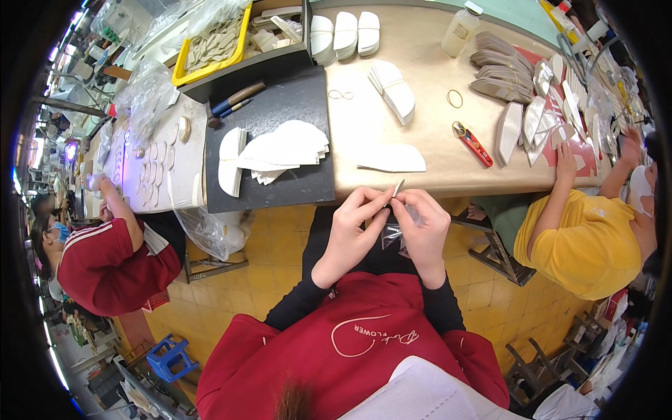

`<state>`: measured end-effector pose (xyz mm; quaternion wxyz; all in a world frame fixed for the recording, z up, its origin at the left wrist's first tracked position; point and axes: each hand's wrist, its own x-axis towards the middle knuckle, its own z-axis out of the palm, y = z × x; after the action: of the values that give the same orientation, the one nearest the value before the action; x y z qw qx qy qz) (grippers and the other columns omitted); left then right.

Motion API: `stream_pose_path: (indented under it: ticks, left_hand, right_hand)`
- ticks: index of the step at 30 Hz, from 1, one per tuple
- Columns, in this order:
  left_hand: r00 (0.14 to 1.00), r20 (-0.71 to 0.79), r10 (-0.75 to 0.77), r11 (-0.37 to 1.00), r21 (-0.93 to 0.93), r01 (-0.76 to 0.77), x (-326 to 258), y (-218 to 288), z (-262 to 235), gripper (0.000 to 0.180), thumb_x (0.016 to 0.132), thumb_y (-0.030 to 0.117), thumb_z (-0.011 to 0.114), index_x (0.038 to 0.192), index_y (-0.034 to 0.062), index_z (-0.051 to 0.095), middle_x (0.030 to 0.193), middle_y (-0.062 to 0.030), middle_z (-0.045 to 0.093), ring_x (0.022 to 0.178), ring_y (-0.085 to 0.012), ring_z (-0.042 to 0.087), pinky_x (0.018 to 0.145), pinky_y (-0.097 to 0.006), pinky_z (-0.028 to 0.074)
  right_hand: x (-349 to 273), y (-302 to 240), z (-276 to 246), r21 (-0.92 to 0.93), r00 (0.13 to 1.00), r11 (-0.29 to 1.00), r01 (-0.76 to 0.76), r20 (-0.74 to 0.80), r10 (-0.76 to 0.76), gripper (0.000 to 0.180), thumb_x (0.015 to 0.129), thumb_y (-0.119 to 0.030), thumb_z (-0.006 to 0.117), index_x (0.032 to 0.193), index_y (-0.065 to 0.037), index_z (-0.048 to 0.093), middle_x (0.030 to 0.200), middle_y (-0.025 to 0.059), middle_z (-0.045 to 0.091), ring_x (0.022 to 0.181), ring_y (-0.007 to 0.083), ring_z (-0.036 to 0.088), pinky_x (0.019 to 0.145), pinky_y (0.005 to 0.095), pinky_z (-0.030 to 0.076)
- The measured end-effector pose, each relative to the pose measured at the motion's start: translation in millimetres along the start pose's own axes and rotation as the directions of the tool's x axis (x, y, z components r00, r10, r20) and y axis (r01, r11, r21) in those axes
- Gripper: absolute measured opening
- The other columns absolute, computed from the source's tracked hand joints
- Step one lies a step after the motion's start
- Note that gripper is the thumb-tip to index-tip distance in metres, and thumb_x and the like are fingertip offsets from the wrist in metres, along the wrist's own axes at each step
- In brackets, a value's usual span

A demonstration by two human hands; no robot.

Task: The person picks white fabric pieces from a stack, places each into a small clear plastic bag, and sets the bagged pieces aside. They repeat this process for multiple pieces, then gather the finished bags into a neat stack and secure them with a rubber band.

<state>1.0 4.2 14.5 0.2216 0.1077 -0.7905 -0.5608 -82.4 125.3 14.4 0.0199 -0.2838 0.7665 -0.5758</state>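
Just in front of the table edge, my left hand [355, 229] and my right hand [425, 225] meet with fingers pinched. A small thin pale piece [399, 187] sticks up between the fingertips; its kind is too small to make out. Below the fingers, clear plastic film [393, 235] hangs close to the right palm. Nearest to the hands lies a single white shaped piece [392, 159] with a curved edge. On the black mat [231, 196] to the left are fanned white pieces [288, 148] and a bundled stack [230, 162].
A red box cutter [473, 144] and a rubber band [455, 99] lie to the right. Banded white pieces [393, 92] and a bottle [461, 29] stand farther back. A yellow tray [179, 68] is at the far left. One person [105, 266] sits left, another [588, 241] right.
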Motion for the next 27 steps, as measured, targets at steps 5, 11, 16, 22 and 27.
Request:
stream_pose_path:
  ticks: [5, 11, 16, 22, 27]
  left_hand:
    - [1.000, -0.028, 0.012, 0.998, 0.058, -0.010, -5.3, 7.5, 9.4, 0.048, 0.085, -0.010, 0.064, 0.132, 0.0016, 0.065, 0.095, -0.0106, 0.060, 0.078, -0.0196, 0.061, 0.067, -0.029, 0.050]
    - [0.999, -0.023, -0.040, 0.999, -0.014, 0.040, -7.3, 6.7, 6.8, 0.045, 0.085, -0.008, 0.066, 0.129, 0.0033, 0.068, 0.091, -0.0079, 0.062, 0.075, -0.0159, 0.059, 0.065, -0.027, 0.047]
    - [0.987, 0.041, -0.158, 0.978, -0.131, 0.162, -1.1, 1.7, -7.9, 0.029, 0.087, -0.002, 0.072, 0.116, 0.0028, 0.075, 0.084, -0.0034, 0.065, 0.078, -0.0098, 0.060, 0.068, -0.023, 0.046]
    - [0.995, 0.027, -0.094, 0.996, -0.009, 0.094, 1.7, 3.6, -12.6, 0.017, 0.086, -0.001, 0.073, 0.102, -0.0004, 0.077, 0.085, -0.0050, 0.070, 0.075, -0.0105, 0.065, 0.066, -0.023, 0.049]
    - [0.939, -0.187, -0.290, 0.925, -0.306, 0.225, -6.2, 0.5, 10.0, 0.009, 0.088, -0.001, 0.070, 0.096, -0.0046, 0.073, 0.088, -0.0056, 0.073, 0.074, -0.0092, 0.067, 0.068, -0.023, 0.053]
  right_hand:
    - [-0.8, -3.5, 5.6, -0.106, 0.990, 0.990, 0.093, -0.096, -0.104, 0.010, 0.081, 0.002, 0.074, 0.088, 0.003, 0.067, 0.084, 0.0129, 0.069, 0.072, 0.0257, 0.069, 0.063, 0.0335, 0.055]
    - [1.6, -1.6, 0.8, -0.013, 1.000, 1.000, 0.007, -0.012, -0.007, 0.009, 0.080, 0.003, 0.072, 0.087, 0.003, 0.066, 0.080, 0.0111, 0.066, 0.068, 0.0212, 0.066, 0.062, 0.0309, 0.053]
    - [1.1, 4.1, -7.4, 0.239, 0.966, 0.946, -0.221, 0.187, 0.179, 0.005, 0.083, 0.003, 0.069, 0.087, 0.003, 0.066, 0.079, 0.0056, 0.065, 0.070, 0.0096, 0.061, 0.062, 0.0250, 0.048]
    - [-5.4, 13.4, -10.1, 0.394, 0.890, 0.812, -0.431, 0.336, 0.309, 0.004, 0.088, -0.002, 0.066, 0.087, 0.000, 0.062, 0.078, -0.0008, 0.061, 0.071, 0.0036, 0.055, 0.062, 0.0207, 0.044]
    - [-18.8, 16.1, 13.1, 0.815, 0.901, 0.407, -0.413, 0.301, 0.311, 0.022, 0.096, -0.022, 0.067, 0.098, -0.009, 0.050, 0.079, -0.0038, 0.053, 0.065, 0.0045, 0.052, 0.057, 0.0201, 0.044]
